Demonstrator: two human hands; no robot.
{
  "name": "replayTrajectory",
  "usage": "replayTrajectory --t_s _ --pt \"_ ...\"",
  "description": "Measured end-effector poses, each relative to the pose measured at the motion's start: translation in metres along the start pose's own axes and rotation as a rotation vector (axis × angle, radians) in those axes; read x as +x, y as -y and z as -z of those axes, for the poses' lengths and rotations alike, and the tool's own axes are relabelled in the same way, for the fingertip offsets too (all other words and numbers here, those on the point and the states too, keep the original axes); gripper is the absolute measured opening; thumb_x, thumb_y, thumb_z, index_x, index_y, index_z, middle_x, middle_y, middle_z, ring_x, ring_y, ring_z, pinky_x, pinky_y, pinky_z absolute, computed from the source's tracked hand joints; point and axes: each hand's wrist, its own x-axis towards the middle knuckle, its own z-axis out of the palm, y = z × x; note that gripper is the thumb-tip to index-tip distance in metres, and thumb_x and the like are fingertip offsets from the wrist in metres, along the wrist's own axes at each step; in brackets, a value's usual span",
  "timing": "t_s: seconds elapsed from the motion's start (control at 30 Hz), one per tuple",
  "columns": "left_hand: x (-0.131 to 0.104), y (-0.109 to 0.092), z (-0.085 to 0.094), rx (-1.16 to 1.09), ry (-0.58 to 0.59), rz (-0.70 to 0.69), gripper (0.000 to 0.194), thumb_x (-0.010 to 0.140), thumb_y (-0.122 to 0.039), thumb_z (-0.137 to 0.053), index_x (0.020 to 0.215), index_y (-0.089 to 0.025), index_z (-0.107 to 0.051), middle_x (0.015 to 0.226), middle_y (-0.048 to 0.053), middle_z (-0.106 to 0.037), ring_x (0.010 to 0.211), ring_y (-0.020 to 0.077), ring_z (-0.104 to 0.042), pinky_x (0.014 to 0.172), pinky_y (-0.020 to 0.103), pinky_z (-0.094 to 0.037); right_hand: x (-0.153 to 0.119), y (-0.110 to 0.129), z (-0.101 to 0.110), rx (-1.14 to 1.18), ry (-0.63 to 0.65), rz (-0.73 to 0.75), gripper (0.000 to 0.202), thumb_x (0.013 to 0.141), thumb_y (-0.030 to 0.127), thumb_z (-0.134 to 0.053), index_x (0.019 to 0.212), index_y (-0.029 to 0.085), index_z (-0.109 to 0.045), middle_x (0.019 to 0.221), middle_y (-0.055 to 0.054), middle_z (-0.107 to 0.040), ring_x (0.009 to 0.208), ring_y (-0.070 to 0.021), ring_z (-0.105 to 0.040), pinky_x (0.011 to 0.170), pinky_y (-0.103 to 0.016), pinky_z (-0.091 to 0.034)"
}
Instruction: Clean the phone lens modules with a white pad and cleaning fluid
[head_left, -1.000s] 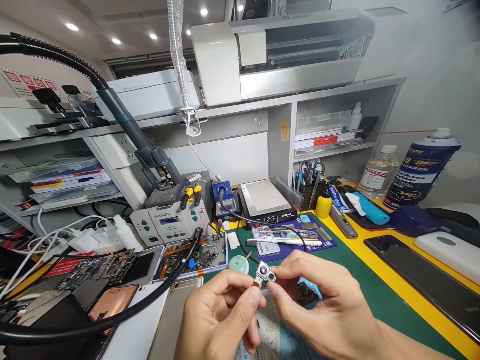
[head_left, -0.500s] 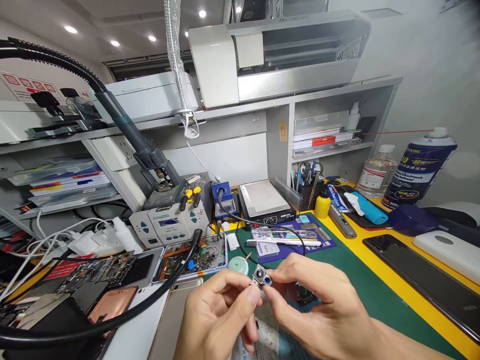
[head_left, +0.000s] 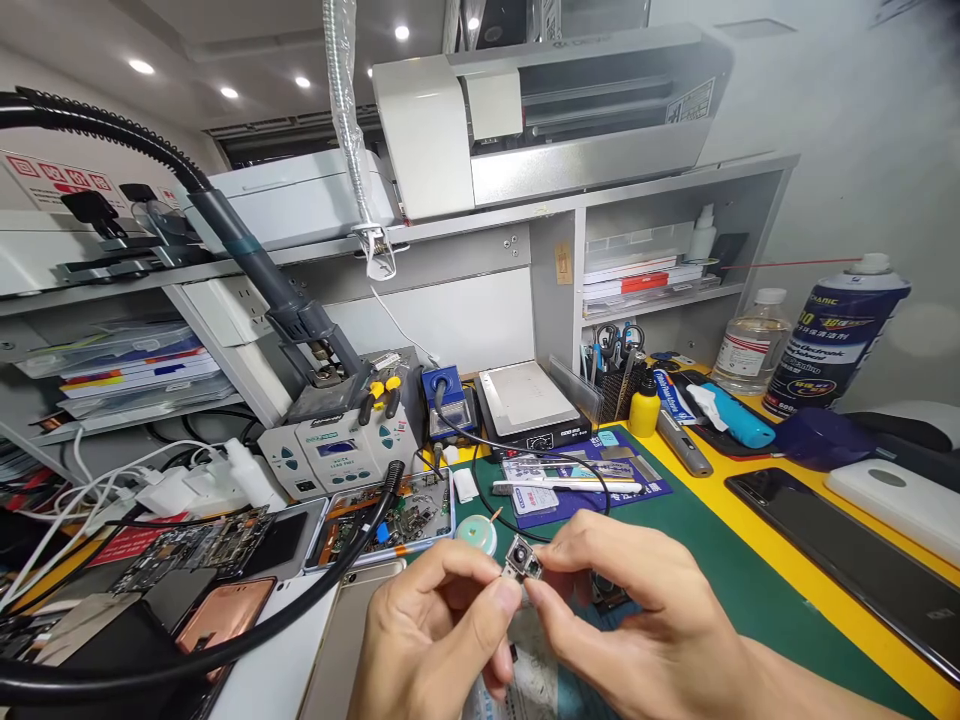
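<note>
A small phone camera module (head_left: 520, 555) with a dark round lens in a silvery frame is held between both hands, lens side towards me. My left hand (head_left: 442, 630) pinches its lower left edge between thumb and forefinger. On its right edge, my right hand (head_left: 637, 610) has closed thumb and fingertips. Just behind the module lies a round, pale green spool (head_left: 476, 536). Below my right fingers, a dark part is partly hidden on the green mat (head_left: 739, 610).
Left of my hands are a tray of small parts (head_left: 454, 510), phone pieces and a thick black hose (head_left: 300, 612). Beyond stand a soldering station (head_left: 341, 450) and a flat hot plate (head_left: 529, 395). A black phone (head_left: 847, 560) and a spray can (head_left: 836, 335) are at right.
The camera module is tilted slightly differently, and the blue glint on its lower right part is gone. Both hands keep their pinch in nearly the same place. The view has shifted slightly.
</note>
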Motion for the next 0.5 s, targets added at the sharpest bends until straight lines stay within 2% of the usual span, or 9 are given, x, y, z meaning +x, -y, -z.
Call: replayTrajectory --t_s 0.3,0.5 --pt "-0.0025 -0.0002 -0.0042 0.033 -0.056 -0.08 0.031 0.073 -0.043 -0.083 0.07 -0.016 -0.068 0.05 -0.003 -0.058 0.044 0.0094 -0.054 0.046 0.019 -0.046 -0.0037 0.0006 0.0 -0.004 0.005 0.005 0.008 0.082 0.007 -0.067 0.082 0.014 -0.064 0.063 -0.002 -0.061 0.052 -0.0118 -0.053 0.048 -0.024 -0.044" --pt "0.0007 -0.0016 -0.0004 0.002 0.011 0.036 0.042 0.07 -0.054 -0.083 0.072 -0.015 -0.067 0.045 0.001 -0.062 0.041 0.0095 -0.052 0.045 0.019 -0.044 -0.0044 -0.001 -0.0004 -0.011 0.018 0.037 0.008 0.083 0.007 -0.067 0.086 0.014 -0.064 0.064 -0.002 -0.063 0.053 -0.0122 -0.054 0.049 -0.025 -0.044"
